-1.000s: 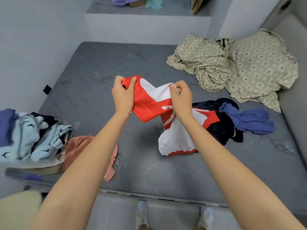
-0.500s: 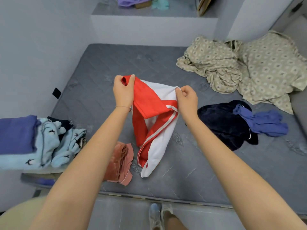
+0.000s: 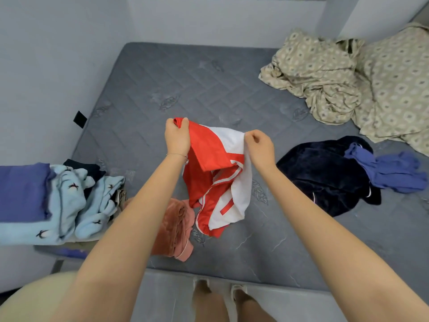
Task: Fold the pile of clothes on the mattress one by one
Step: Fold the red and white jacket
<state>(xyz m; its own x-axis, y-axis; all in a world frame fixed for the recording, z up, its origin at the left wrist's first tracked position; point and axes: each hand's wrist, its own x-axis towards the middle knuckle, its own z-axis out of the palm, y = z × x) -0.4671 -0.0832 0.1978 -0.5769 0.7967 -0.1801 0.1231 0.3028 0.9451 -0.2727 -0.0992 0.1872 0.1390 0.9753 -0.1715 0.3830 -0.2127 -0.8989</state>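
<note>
Two hands hold one red-and-white garment over the grey mattress. The left hand has its grip pinched on a red top corner. The right hand has its grip pinched on the white top edge. The rest hangs down to the mattress. Two loose garments lie to the right: one dark navy garment and one blue-purple garment partly over it. One pink piece lies near the left forearm.

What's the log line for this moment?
left hand: pinches red edge of red and white garment | right hand: pinches its white edge | garment: held over mattress, unfolded | queue: dark garment, blue garment
</note>
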